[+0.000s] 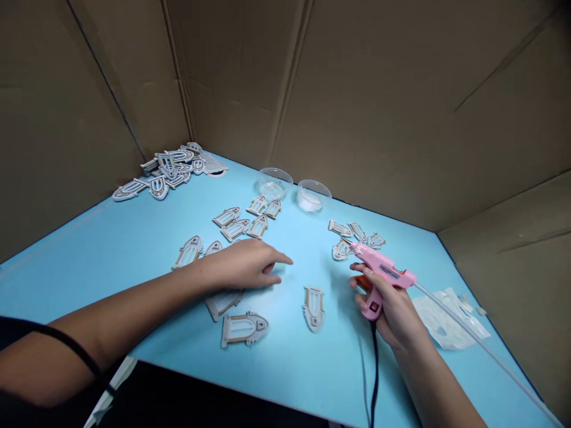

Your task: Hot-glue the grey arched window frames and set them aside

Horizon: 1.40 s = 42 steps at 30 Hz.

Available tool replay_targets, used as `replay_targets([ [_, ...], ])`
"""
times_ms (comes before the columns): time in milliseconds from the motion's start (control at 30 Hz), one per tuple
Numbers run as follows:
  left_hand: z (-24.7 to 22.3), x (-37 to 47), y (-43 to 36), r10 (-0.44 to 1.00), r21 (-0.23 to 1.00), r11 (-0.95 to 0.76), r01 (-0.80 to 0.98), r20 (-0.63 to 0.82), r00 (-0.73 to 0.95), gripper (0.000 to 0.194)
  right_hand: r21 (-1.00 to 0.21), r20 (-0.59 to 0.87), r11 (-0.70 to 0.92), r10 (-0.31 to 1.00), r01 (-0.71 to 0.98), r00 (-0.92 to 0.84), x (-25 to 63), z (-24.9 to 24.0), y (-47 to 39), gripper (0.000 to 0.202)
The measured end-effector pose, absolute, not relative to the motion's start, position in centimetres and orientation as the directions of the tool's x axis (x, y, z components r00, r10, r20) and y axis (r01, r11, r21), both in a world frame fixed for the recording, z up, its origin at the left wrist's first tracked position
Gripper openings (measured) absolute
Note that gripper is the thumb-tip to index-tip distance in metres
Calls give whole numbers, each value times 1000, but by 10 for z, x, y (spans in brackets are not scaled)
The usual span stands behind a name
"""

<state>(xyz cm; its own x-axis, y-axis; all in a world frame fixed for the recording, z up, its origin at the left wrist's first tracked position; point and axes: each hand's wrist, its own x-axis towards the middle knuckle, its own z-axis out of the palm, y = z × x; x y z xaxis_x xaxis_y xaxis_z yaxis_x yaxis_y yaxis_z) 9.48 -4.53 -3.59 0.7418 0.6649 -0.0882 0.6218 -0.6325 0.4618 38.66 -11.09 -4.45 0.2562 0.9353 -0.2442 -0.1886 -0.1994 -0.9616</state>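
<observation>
My right hand (392,309) grips a pink hot glue gun (379,267) by its handle, fingers by the orange trigger. A long clear glue stick (473,336) sticks out of its back, and its nozzle points left over a small group of window-shaped pieces (341,249). My left hand (256,264) hovers over or rests on the table with the index finger stretched out and the thumb apart, nothing visible in it. Beneath that forearm, several arched pieces are partly hidden. One arched window piece (314,309) lies alone between my hands, and another piece (244,329) lies nearer the front edge.
Two clear plastic bowls (313,196) stand at the back, with several arched pieces (235,229) before them. A heap of similar pieces (167,166) fills the far left corner. Crumpled white paper (446,321) lies at right. Cardboard walls (366,101) enclose the blue table (285,368).
</observation>
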Motion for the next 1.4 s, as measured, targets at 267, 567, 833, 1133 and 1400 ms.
replay_targets([
  [267,-62,80,-14,841,143,-541,829,71,536,36,-959,-250,-204,935,-196,251,384,-42,-111,46],
  [567,-43,101,-47,680,283,-697,659,-33,733,26,-932,-357,-353,933,-84,47,374,-45,-134,47],
  [833,-7,103,-85,492,368,-591,717,-540,683,34,-894,-439,-437,898,94,-1,380,-58,-137,48],
  [1133,-6,80,-64,736,60,-563,824,-417,533,14,-988,-127,-101,959,-114,252,380,-51,-121,36],
  [1400,-39,79,-39,709,251,-667,702,-75,701,49,-982,-180,-162,953,-95,243,374,-59,-124,42],
])
